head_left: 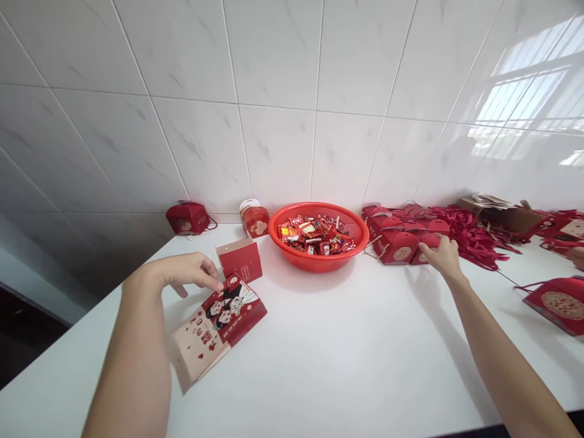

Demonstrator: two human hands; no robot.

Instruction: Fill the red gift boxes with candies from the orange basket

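A smooth white bench (337, 353) spreads across the view, its far edge against a wall of glossy white tiles with faint grey veining (278, 67). Pale joint lines divide the tiles, and at upper right their shine carries the bright reflection of a barred window (524, 97). Beyond the bench's left edge the room falls into dark shadow. Soft shadows lie beneath the forearms, the right one the longer.

At near left, on the bench, is a red-and-cream card carton printed with cartoon figures (219, 334). The left hand (194, 274) meets its upper edge with a fingertip; that grip is loosely spread, thumb apart from the fingers. Just behind stands an open plain red card box (241, 260).

Along the wall, from the left, sit a dark-red card box with a cord handle (187, 219), a red-and-white patterned box with a rounded top (254, 220), and a round red plastic basket (314, 264) of red-wrapped sweets (314, 236). Next comes a cluster of red gable-topped boxes (392, 243). The right hand (440, 255) rests on its front right box; whether that grip pinches, I cannot tell. Further right are crimson ribbons in a heap (474, 237) and a brown cardboard box (515, 225).
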